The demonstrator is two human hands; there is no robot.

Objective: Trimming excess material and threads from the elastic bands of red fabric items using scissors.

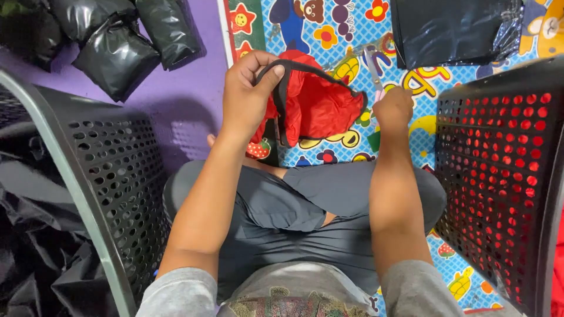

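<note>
My left hand [247,94] pinches the black trim of a red fabric piece [314,100], holding it up in front of me. A black edging strip runs along the top of the red fabric toward my right hand [392,108]. That hand is closed around a pair of small scissors [372,66], whose metal blades point upward just past the fabric's right end. I sit cross-legged in dark grey shorts on a colourful cartoon-print mat [352,29].
A black perforated plastic basket [111,176] stands at my left, holding black material. Another perforated black basket [505,176] at my right shows red fabric through its holes. Black plastic bags [117,41] lie on the purple floor at top left; a black sheet [452,29] lies at top right.
</note>
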